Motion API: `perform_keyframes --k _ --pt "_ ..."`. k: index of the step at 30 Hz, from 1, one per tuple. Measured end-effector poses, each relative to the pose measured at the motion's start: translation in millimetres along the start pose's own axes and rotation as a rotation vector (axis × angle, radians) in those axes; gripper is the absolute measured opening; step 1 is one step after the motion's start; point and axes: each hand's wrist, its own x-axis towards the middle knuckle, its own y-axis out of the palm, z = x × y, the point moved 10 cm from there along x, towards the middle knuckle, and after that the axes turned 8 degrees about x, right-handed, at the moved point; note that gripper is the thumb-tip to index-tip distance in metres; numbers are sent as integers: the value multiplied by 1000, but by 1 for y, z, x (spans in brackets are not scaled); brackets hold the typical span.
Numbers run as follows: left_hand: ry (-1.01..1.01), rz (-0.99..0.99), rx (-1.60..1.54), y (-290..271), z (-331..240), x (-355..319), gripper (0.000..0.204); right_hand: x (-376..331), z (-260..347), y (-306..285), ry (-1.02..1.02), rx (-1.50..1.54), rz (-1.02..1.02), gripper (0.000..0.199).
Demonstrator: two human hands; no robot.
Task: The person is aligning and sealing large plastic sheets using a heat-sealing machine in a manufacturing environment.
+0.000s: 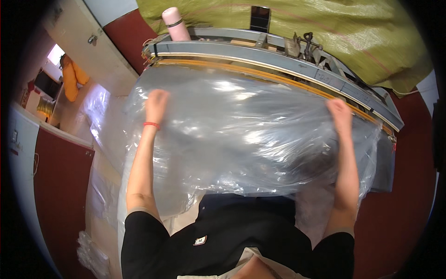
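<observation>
glossy, wrinkled, see-through plastic sheet [223, 125], spread wide, both hands [156, 106] [340, 112] curled nearly closed over it, blurred, grip unclear

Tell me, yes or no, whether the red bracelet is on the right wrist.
No, the red bracelet circles the wrist of the left hand, while that of the right hand is bare.

A short-sleeved black top [246, 223], lower centre, is bearing a beige collar [249, 252] and white patch [200, 240]; a red band [151, 124] is encircling the left wrist [154, 118].
</observation>
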Motion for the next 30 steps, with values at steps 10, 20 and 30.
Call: perform_keyframes --k 10,20,30 --pt "450 256 260 29 -115 -96 52 -121 -99 -328 18 -621 -541 26" --pt "537 346 294 70 -136 -60 55 -134 -97 -339 9 -590 -553 29" --pt "182 11 243 72 -120 13 17 -134 -128 -366 59 -484 -636 28"
